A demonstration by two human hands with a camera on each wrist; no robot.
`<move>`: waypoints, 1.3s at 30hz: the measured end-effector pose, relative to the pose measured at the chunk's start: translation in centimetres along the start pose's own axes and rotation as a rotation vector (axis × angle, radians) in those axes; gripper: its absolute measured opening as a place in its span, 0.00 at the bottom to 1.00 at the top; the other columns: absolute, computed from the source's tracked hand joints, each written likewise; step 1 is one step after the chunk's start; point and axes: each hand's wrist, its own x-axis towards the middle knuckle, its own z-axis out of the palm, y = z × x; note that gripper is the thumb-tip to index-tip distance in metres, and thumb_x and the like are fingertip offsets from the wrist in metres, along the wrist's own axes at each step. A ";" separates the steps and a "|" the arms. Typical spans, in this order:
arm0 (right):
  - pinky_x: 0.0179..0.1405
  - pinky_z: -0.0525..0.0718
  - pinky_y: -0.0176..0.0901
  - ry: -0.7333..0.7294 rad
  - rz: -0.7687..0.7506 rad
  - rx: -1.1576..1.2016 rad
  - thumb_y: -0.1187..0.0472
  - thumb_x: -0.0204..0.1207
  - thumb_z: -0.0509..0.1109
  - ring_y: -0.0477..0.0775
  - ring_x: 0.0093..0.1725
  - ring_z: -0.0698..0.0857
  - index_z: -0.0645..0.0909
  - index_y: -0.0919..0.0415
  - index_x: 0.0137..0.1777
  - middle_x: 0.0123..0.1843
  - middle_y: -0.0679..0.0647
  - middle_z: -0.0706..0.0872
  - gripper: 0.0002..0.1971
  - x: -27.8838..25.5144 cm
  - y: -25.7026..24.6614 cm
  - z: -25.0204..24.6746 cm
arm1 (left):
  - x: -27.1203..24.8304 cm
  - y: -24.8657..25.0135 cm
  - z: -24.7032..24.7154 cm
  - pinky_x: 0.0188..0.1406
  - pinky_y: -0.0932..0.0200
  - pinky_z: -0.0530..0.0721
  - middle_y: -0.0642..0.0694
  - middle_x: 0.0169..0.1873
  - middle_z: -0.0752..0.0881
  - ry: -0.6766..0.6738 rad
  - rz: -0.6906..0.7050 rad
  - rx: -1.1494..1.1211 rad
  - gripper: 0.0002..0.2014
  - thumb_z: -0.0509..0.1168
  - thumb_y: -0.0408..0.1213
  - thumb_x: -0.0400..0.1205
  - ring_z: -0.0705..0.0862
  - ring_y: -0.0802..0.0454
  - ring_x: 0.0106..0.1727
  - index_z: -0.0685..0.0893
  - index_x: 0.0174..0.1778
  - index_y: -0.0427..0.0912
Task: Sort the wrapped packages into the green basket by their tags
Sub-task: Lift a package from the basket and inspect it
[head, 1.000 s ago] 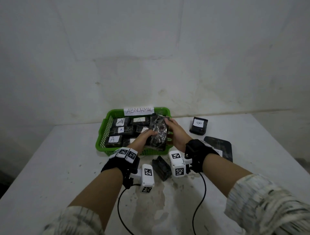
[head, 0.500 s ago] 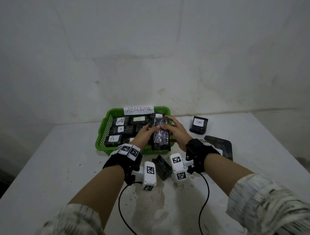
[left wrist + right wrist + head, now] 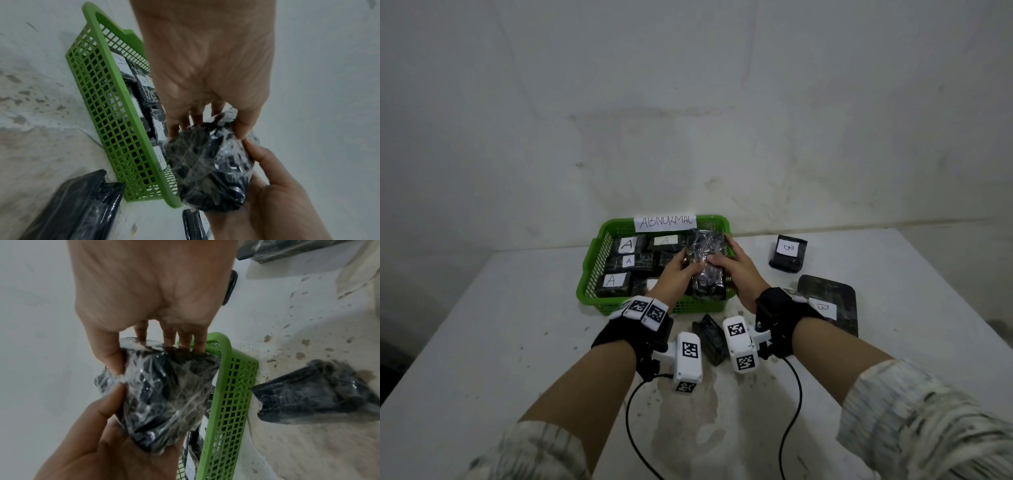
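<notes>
Both hands hold one wrapped package (image 3: 705, 265), a dark bundle under shiny clear film, over the right end of the green basket (image 3: 599, 246), lying lengthwise from the near rim toward the far rim. The left hand (image 3: 676, 274) grips its left side, thumb pressed on top and fingers curled underneath; the right hand (image 3: 736, 270) grips the right side the same way, and in the wrist views the two thumb tips nearly meet on the film. No tag shows on the visible face of this package. Inside the basket, to the left of the hands, lie several more dark packages with white tags marked A (image 3: 627, 244), and a paper label reading ABNORMAL (image 3: 665, 222) is fixed to the far rim. On the white table (image 3: 482, 342), just in front of the basket between the wrists, sits a small untagged dark package (image 3: 710, 337). To the right of the basket lie a package tagged B (image 3: 787, 253) and, nearer, a flat dark package (image 3: 832, 301) with its own B tag
</notes>
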 end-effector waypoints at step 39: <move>0.79 0.68 0.55 0.032 -0.077 -0.107 0.30 0.78 0.50 0.52 0.75 0.74 0.67 0.54 0.79 0.77 0.54 0.75 0.37 -0.8 -1.5 2.3 | -0.3 0.9 1.4 0.57 0.53 0.81 0.38 0.67 0.72 0.105 -0.051 -0.223 0.26 0.59 0.39 0.85 0.80 0.52 0.51 0.56 0.76 0.43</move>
